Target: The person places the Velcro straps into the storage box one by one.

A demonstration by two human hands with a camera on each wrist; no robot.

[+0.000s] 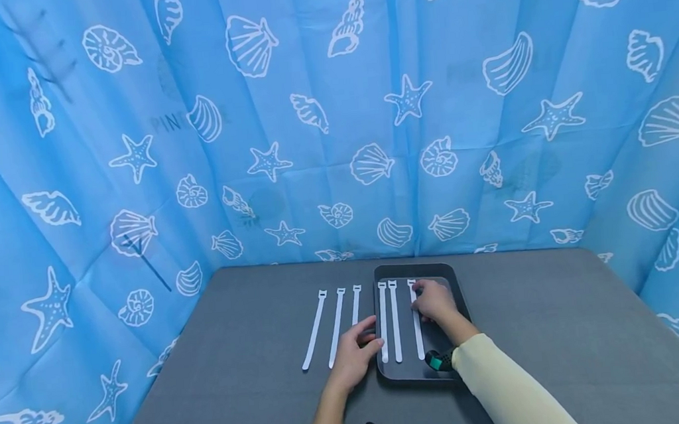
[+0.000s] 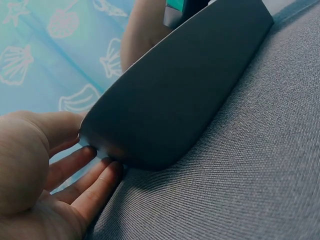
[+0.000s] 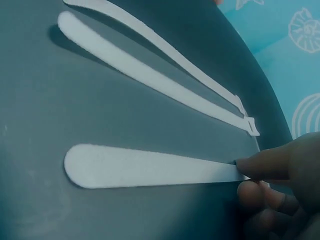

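A white slotted cable tie (image 1: pixel 418 339) lies lengthwise in the dark grey tray (image 1: pixel 412 378). My right hand (image 1: pixel 433 300) pinches this tie near its slotted head; in the right wrist view, thumb and fingertips (image 3: pixel 250 192) meet at its narrow part, and its rounded tail (image 3: pixel 95 167) points away from the hand. Left of it in the tray lie two more white ties (image 1: pixel 396 327), close together and roughly parallel. My left hand (image 1: pixel 351 359) is at the tray's left side. Its extended fingers (image 2: pixel 92 192) touch the tray's outer wall (image 2: pixel 165 100) in the left wrist view.
Three white ties (image 1: pixel 315 330) lie side by side on the grey cloth-covered table (image 1: pixel 239 379), left of the tray; my left hand partly covers the nearest. A blue shell-print curtain (image 1: pixel 322 140) hangs behind the table and along both sides.
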